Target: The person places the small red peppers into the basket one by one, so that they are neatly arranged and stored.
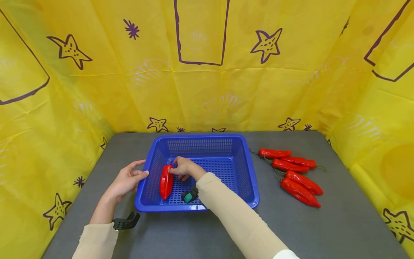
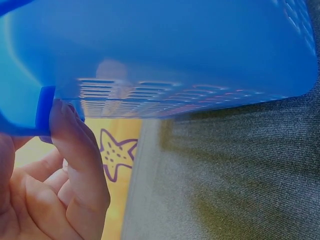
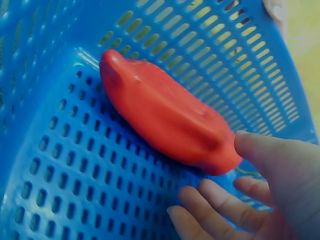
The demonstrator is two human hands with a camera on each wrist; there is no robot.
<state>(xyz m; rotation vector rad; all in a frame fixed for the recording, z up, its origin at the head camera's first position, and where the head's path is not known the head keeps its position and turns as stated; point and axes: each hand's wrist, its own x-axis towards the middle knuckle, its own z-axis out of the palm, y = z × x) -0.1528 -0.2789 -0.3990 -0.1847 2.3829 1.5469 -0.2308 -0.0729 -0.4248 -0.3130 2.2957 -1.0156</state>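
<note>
A glossy red pepper (image 1: 166, 182) lies lengthwise along the left wall inside a blue plastic basket (image 1: 207, 208). At its stem end is my right hand (image 1: 185, 168); in the right wrist view the thumb tip touches the pepper (image 3: 165, 115), while the other fingers are spread loosely beside it, not wrapped round it. The stem is mostly hidden behind the fingers. My left hand (image 1: 127, 181) holds the basket's left rim between thumb and fingers. In the left wrist view, fingers of the left hand (image 2: 75, 170) meet the rim from below.
Several red peppers (image 1: 299, 192) with green stems lie in a loose group on the grey table (image 1: 213, 237), right of the basket. A yellow patterned cloth (image 1: 207, 97) hangs round the back and sides.
</note>
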